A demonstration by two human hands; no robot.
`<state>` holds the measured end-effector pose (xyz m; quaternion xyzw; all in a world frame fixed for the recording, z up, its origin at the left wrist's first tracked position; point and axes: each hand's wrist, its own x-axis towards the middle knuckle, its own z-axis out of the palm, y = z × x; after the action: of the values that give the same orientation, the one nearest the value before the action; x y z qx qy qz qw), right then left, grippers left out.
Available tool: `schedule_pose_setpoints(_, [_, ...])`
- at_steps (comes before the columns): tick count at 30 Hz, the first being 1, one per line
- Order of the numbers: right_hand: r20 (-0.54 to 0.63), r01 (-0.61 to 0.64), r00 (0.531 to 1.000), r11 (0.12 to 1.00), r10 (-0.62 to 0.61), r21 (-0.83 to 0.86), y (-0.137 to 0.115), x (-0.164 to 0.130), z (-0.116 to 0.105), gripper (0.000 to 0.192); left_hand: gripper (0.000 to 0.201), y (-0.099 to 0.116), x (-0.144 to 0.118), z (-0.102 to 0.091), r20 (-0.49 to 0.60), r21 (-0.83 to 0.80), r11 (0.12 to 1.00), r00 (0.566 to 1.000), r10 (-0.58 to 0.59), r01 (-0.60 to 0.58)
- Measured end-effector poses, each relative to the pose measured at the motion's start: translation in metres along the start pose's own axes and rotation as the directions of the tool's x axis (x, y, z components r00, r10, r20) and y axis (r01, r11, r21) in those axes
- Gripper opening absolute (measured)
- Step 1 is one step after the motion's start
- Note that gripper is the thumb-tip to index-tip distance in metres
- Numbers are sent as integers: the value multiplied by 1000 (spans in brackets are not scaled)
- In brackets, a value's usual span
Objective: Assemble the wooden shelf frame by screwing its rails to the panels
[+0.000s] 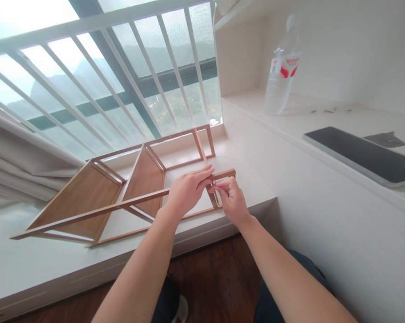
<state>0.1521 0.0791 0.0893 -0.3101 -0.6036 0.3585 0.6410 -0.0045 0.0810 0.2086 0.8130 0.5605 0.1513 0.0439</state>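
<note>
Left hand grip clasps wooden rack top rail; right hand pinches same rail (near its end).

I have a light brown wooden shelf frame, made of thin square rails with two flat board panels set between them, lying on its side on the white windowsill ledge. It runs along the ledge, its long front rail tilted, low toward the left end and rising toward the right corner. Its far side lies close to the ledge's back edge. The panels slant inside the frame. The right end is an open rectangle of rails, near the ledge's right end.
</note>
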Motion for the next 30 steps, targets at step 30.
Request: schedule_pose_setpoints(30, [-197,-73,980,968,25,-238,-3,4,23,19,50,-6,0,-6,40,-82,994,996,75,-72])
